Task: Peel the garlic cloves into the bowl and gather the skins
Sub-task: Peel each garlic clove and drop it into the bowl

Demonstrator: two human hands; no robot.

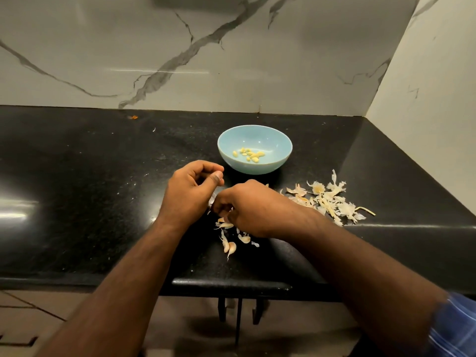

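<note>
A light blue bowl (283, 140) stands mid-counter with several peeled yellow cloves (249, 154) in it. My left hand (192, 191) hovers just left of the bowl, fingers curled, thumb pressed to the index finger on something small and pale, apparently a garlic clove. My right hand (248, 208) lies low over the counter in front of the bowl with curled fingers; a thin pale sliver of skin (212, 199) shows at its fingertips. Several unpeeled cloves (229, 246) lie under and just in front of that hand. A heap of papery skins (327, 199) lies to its right.
The black stone counter (90, 189) runs to a marble wall behind and a side wall at the right. Its front edge (231, 282) is near my forearms. A small orange scrap (134, 117) sits at the back left. Tiny skin flecks dot the counter.
</note>
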